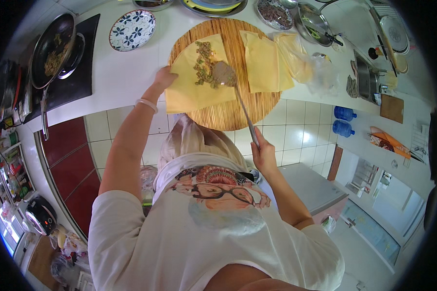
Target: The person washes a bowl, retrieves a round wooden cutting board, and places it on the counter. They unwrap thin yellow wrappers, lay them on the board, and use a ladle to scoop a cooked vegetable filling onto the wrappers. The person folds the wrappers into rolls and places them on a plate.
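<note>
My left hand [164, 78] is at the left edge of a thin yellow sheet [182, 92], its thumb over the edge; the fingertips are hidden. The sheet looks like tofu skin and lies on a round slatted wooden board [218, 118], one corner hanging past the rim. My right hand [265, 151] grips the long handle of a metal spatula [245, 112]. Its broad blade [224, 74] rests on the sheet, against a strip of chopped greenish-brown filling [203, 65]. More folded yellow sheets [262, 67] lie on the board's right side.
A frying pan [52, 54] with filling stands on the cooktop at left. A patterned plate [132, 30] is beyond my left hand. A plastic bag [295, 58], a dish of dark food [275, 14] and a steel pan [313, 23] are at right. The board overhangs the counter's front edge.
</note>
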`<act>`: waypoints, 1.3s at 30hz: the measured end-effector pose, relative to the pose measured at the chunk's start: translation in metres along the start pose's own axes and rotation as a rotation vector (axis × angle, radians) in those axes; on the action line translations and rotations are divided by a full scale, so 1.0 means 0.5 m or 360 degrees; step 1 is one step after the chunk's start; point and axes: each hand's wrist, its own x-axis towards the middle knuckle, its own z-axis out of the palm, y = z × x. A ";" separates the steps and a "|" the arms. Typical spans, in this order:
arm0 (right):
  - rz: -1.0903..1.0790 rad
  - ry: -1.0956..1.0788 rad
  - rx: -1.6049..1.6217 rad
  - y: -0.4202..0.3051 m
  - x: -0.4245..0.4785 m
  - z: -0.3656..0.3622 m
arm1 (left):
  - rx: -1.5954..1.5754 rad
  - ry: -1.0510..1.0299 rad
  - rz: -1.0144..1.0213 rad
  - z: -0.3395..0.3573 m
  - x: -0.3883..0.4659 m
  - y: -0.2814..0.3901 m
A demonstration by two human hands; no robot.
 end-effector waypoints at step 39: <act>0.0122 -0.0161 0.0254 0.005 -0.024 -0.007 | 0.0093 -0.0034 -0.0060 -0.003 0.018 -0.021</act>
